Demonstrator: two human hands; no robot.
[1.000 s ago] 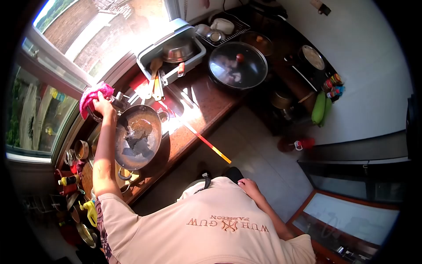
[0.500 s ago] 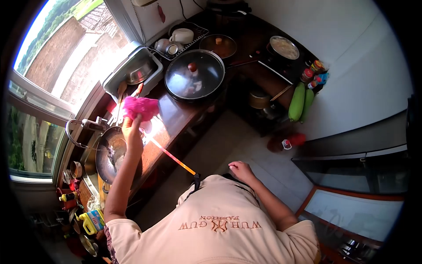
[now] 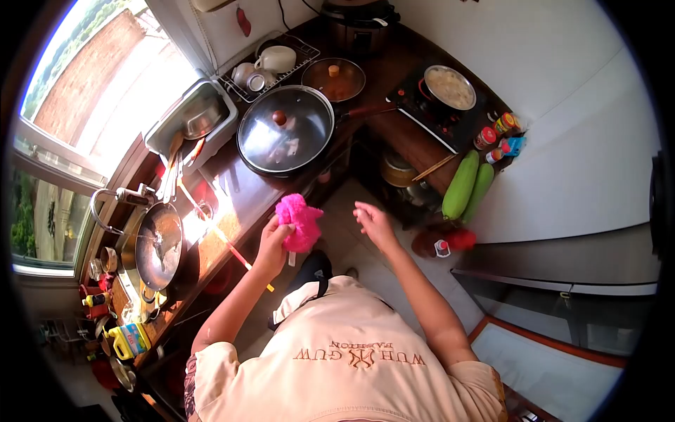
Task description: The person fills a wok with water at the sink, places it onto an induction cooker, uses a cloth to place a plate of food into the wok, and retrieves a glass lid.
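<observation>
Your left hand pinches the pink cloth, your right hand appears empty, loosely spread; a slack pinch could drop the cloth.

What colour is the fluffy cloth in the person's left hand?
Bright pink. The cloth in the left hand shows best in the head view.

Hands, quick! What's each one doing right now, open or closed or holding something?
Left hand: closed, holding the fuzzy pink cloth.
Right hand: loosely open, with nothing visible in it.
</observation>
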